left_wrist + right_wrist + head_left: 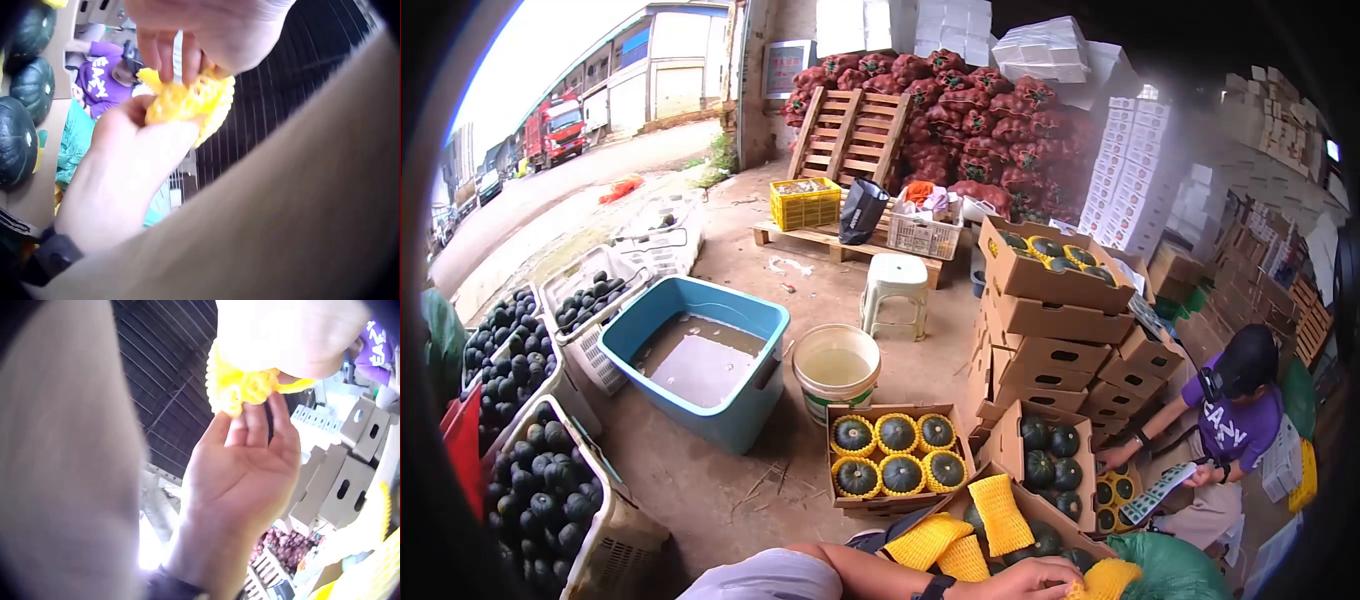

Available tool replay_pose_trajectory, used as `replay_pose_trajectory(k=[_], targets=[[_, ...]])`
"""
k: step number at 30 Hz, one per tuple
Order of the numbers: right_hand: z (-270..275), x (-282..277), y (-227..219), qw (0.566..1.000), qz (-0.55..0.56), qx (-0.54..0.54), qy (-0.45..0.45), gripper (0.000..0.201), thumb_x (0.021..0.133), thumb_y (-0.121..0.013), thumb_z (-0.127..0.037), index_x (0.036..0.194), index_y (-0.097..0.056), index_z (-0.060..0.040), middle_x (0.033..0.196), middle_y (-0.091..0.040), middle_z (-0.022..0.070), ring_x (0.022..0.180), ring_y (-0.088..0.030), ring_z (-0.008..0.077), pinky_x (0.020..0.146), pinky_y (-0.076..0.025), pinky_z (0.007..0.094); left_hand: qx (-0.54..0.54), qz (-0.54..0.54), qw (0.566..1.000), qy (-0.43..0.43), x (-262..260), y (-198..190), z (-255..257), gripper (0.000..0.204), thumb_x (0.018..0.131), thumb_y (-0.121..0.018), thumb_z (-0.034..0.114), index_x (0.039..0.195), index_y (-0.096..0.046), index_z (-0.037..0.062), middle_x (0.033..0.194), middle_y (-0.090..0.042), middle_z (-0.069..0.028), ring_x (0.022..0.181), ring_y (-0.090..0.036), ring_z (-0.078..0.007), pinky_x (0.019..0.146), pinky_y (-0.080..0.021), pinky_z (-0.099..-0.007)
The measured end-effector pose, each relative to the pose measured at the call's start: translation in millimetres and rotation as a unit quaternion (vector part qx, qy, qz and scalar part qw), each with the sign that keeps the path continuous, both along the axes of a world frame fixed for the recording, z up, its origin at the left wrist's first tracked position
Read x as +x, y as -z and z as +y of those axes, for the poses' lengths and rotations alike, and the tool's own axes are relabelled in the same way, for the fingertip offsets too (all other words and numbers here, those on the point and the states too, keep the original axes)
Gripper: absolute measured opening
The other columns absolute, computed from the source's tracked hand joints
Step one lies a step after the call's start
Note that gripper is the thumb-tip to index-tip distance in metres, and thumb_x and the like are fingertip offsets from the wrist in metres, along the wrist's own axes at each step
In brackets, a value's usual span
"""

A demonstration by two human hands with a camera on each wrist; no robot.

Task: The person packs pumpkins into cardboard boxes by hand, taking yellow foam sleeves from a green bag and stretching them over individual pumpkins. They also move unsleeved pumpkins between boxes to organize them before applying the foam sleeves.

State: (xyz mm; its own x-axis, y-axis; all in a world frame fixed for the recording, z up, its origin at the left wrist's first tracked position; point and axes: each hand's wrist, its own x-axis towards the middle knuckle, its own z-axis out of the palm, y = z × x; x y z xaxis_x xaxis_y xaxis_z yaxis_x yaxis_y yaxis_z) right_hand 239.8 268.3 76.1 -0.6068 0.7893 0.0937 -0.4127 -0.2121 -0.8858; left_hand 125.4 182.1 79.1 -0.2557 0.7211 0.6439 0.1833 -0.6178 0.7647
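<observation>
Both hands hold a yellow foam fruit net (187,103) at its edge. In the head view my left hand (1032,578), with a black wristband, lies over the net at the bottom edge. The right wrist view shows that left hand (250,456) with thumb and fingertips at the net's rim. My right hand (134,147) pinches the net between thumb and fingers in the left wrist view; the head view does not show it. Beside the hands, a carton holds dark green pumpkins (1048,541) with several loose foam nets (1002,515) on top.
A carton of netted pumpkins (900,480) stands ahead, near a water bucket (836,360) and a blue tub (690,400). Crates of dark pumpkins (545,490) line the left. At right are stacked cartons (1050,320) and a person in a purple shirt (1235,420).
</observation>
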Motion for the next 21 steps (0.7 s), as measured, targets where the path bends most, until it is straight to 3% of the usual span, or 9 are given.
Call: replay_pose_trajectory(k=[2, 5, 8, 12, 14, 16, 18, 20, 21], targets=[[-4.9, -7.3, -1.6, 1.000, 0.005, -0.010, -0.010, 0.040, 0.098, -0.043, -0.033, 0.125, -0.053, -0.0063, 0.121, -0.058, 0.0091, 0.111, -0.055, 0.0235, 0.094, -0.044, 0.0406, -0.143, -0.081, 0.969, 0.185, -12.0, 14.4, 0.5, 0.022, 0.099, -0.048, 0.020, 0.094, -0.061, 0.0028, 0.080, -0.060, -0.0021, 0.074, -0.057, -0.0112, 0.070, -0.048, -0.0273], [-10.7, -17.6, -3.9, 0.999, 0.009, -0.027, -0.026, 0.040, 0.097, -0.043, -0.035, 0.125, -0.053, -0.0077, 0.122, -0.058, 0.0088, 0.112, -0.055, 0.0241, 0.094, -0.044, 0.0422, -0.133, -0.024, 0.969, 0.205, -11.6, 20.8, -6.5, 0.024, 0.100, -0.045, 0.023, 0.090, -0.056, 0.0039, 0.072, -0.053, 0.0030, 0.066, -0.051, -0.0081, 0.063, -0.045, -0.0251], [-14.8, -22.0, -4.0, 0.998, 0.028, -0.046, -0.040, 0.041, 0.097, -0.043, -0.037, 0.126, -0.053, -0.0091, 0.123, -0.058, 0.0086, 0.114, -0.054, 0.0246, 0.094, -0.044, 0.0438, -0.200, -0.181, 0.937, 0.223, -30.1, 17.8, -12.5, 0.024, 0.100, -0.045, 0.024, 0.091, -0.056, 0.0044, 0.076, -0.054, 0.0014, 0.073, -0.052, -0.0081, 0.069, -0.045, -0.0251], [-17.4, -18.9, 0.9, 0.989, 0.090, -0.101, -0.060, 0.042, 0.097, -0.043, -0.039, 0.126, -0.053, -0.0109, 0.125, -0.058, 0.0082, 0.115, -0.054, 0.0253, 0.095, -0.044, 0.0460, -0.184, -0.252, 0.938, 0.149, -47.9, 25.8, -1.8, 0.032, 0.098, -0.051, 0.035, 0.080, -0.049, 0.0089, 0.066, -0.044, 0.0061, 0.062, -0.043, -0.0052, 0.056, -0.037, -0.0221], [-19.6, -16.4, 7.2, 0.975, 0.143, -0.152, -0.070, 0.043, 0.097, -0.043, -0.040, 0.127, -0.053, -0.0119, 0.125, -0.057, 0.0081, 0.116, -0.054, 0.0257, 0.095, -0.045, 0.0470, -0.297, -0.196, 0.923, 0.149, -50.0, 33.6, -0.7, 0.025, 0.100, -0.049, 0.028, 0.086, -0.050, 0.0077, 0.079, -0.044, 0.0084, 0.075, -0.040, -0.0016, 0.069, -0.036, -0.0185], [-17.5, -17.2, 15.9, 0.955, 0.189, -0.211, -0.088, 0.043, 0.097, -0.043, -0.042, 0.127, -0.053, -0.0128, 0.126, -0.057, 0.0079, 0.116, -0.054, 0.0260, 0.095, -0.045, 0.0481, -0.291, -0.238, 0.920, 0.110, -45.0, 15.4, -13.6, 0.017, 0.099, -0.050, 0.021, 0.106, -0.048, 0.0057, 0.083, -0.049, 0.0029, 0.078, -0.046, -0.0050, 0.071, -0.041, -0.0214], [-13.4, -17.4, 22.9, 0.940, 0.216, -0.260, -0.054, 0.044, 0.098, -0.042, -0.040, 0.129, -0.052, -0.0113, 0.126, -0.058, 0.0084, 0.117, -0.053, 0.0253, 0.100, -0.040, 0.0480, -0.195, -0.064, 0.972, -0.116, -47.6, -3.5, -27.2, 0.028, 0.095, -0.049, 0.011, 0.121, -0.044, 0.0035, 0.092, -0.053, -0.0067, 0.088, -0.053, -0.0141, 0.078, -0.045, -0.0270], [-12.6, -13.0, 23.6, 0.944, 0.196, -0.263, -0.038, 0.042, 0.097, -0.045, -0.035, 0.129, -0.050, -0.0095, 0.126, -0.057, 0.0078, 0.119, -0.052, 0.0245, 0.101, -0.039, 0.0460, -0.133, 0.070, 0.965, -0.213, -54.4, -0.4, -35.9, 0.029, 0.090, -0.053, 0.009, 0.117, -0.050, 0.0014, 0.096, -0.055, -0.0111, 0.090, -0.055, -0.0213, 0.081, -0.045, -0.0328], [-16.6, -10.1, 27.2, 0.949, 0.179, -0.259, -0.022, 0.041, 0.097, -0.046, -0.033, 0.130, -0.049, -0.0082, 0.127, -0.057, 0.0076, 0.119, -0.052, 0.0240, 0.101, -0.039, 0.0452, -0.135, 0.120, 0.966, -0.183, -57.8, -3.6, -39.1, 0.026, 0.088, -0.054, 0.010, 0.112, -0.053, 0.0008, 0.099, -0.055, -0.0131, 0.090, -0.055, -0.0244, 0.082, -0.045, -0.0352]])
